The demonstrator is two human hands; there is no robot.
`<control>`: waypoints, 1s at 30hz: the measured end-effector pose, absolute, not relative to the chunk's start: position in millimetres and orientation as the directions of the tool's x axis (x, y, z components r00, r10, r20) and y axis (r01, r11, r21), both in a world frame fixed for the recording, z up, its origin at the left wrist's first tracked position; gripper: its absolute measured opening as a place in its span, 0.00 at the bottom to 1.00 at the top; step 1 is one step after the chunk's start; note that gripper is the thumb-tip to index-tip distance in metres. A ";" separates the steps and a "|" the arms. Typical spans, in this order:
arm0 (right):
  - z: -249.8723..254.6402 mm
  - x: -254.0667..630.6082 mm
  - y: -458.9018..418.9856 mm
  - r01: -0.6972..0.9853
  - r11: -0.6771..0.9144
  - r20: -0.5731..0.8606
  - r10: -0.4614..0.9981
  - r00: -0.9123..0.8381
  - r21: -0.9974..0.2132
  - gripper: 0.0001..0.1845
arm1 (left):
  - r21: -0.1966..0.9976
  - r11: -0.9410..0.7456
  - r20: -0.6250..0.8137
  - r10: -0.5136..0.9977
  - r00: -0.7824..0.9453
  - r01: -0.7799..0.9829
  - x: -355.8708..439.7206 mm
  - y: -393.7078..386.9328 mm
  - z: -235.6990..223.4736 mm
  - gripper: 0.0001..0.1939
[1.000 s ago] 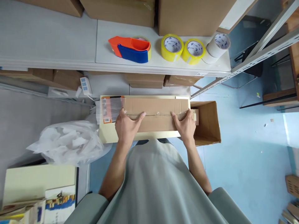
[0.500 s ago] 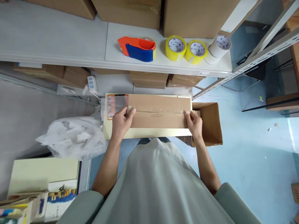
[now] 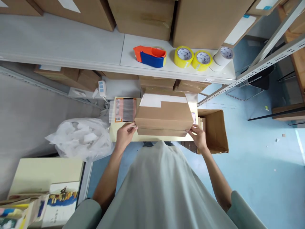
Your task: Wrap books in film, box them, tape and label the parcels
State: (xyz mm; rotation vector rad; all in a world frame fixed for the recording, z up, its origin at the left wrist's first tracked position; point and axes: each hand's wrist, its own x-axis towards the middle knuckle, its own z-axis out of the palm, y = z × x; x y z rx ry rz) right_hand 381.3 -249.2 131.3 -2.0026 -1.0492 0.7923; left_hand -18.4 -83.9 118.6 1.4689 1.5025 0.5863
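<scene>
Bare forearms (image 3: pixel 108 178) angled forward, left grip (image 3: pixel 125 135) pinched, right grip (image 3: pixel 198 136) pinched, well apart

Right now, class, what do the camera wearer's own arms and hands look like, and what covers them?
The left sleeve and right sleeve are plain grey-green, loose and short. The left hand and right hand are bare: no gloves or watch visible.

Here, a rectangular cream tabletop (image 3: pixel 116 131) is bearing a flat orange-edged packet (image 3: pixel 125 110). A grey shelf (image 3: pixel 71 39) is holding round yellow tape rolls (image 3: pixel 180 61).
</scene>
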 end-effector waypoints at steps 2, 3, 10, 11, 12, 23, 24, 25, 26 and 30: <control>99.8 376.0 -262.2 0.324 -0.440 -0.270 0.849 0.455 -0.838 0.35 | 0.836 0.306 -0.393 0.914 0.106 0.456 -23.5 -100.2 87.6 0.25; 86.1 373.3 -267.9 0.295 -0.452 -0.302 0.847 0.437 -0.842 0.32 | 0.815 0.372 -0.453 0.887 0.088 0.444 -25.3 -107.4 73.5 0.26; 40.4 375.4 -275.9 0.358 -0.531 -0.432 0.842 0.322 -0.768 0.12 | 0.736 0.507 -0.600 0.795 0.086 0.448 -30.5 -108.6 19.9 0.26; 38.8 381.1 -269.6 0.357 -0.539 -0.437 0.837 0.329 -0.763 0.13 | 0.739 0.504 -0.595 0.800 0.080 0.447 -29.9 -98.4 18.1 0.26; 37.5 387.9 -260.8 0.349 -0.543 -0.434 0.832 0.345 -0.764 0.15 | 0.744 0.500 -0.585 0.808 0.070 0.443 -28.3 -85.8 17.3 0.26; 40.9 418.3 -143.3 0.286 -0.455 -0.304 0.843 0.444 -0.843 0.33 | 0.800 0.426 -0.484 0.874 0.035 0.421 37.1 22.4 40.3 0.32; 44.8 416.6 -145.8 0.286 -0.447 -0.293 0.844 0.450 -0.848 0.33 | 0.804 0.419 -0.475 0.879 0.031 0.422 36.8 18.7 44.7 0.32; 49.6 415.2 -150.5 0.285 -0.437 -0.281 0.846 0.453 -0.853 0.34 | 0.810 0.408 -0.461 0.887 0.029 0.421 35.1 13.5 50.0 0.32; 55.5 414.1 -156.6 0.283 -0.424 -0.269 0.849 0.456 -0.860 0.34 | 0.821 0.389 -0.441 0.897 0.030 0.417 32.5 7.1 56.2 0.32; 87.2 411.4 -183.6 0.252 -0.361 -0.204 0.849 0.488 -0.898 0.37 | 0.893 0.264 -0.302 0.952 0.050 0.364 20.1 -21.1 90.1 0.40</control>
